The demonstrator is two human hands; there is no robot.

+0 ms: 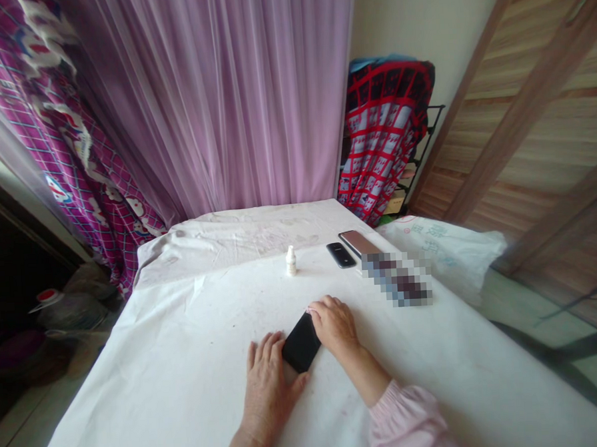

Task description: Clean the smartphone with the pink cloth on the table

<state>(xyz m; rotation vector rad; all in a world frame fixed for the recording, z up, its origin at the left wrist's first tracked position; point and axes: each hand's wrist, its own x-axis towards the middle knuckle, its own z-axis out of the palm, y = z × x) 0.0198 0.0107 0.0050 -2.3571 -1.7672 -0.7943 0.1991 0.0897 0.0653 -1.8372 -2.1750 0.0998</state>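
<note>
Pink gathered sleeve [409,421] comes in low on the right, ending well short of the person's right hand [336,325]. That hand is curled over the far end of a black smartphone [301,344], with a pale pink scrap [310,310] showing at its fingertips; it looks pinched there, though it is too small for me to say what it is. The left hand [266,375] lies loosely spread, fingers against the near-left side and thumb by the lower corner, so that it seems to cradle the phone. Whether any finger reaches underneath, I cannot tell.

The phone rests dark side up on the white tablecloth [186,369], right between the hands — its long axis slants from the left thumb up and away toward the right fingers. Both hands touch it, neither nearer.

Beyond stands a white dropper bottle [291,262] — upright, well apart — and, to its right, a dark round-cornered phone [341,255] beside a rose-brown phone [357,242].
</note>
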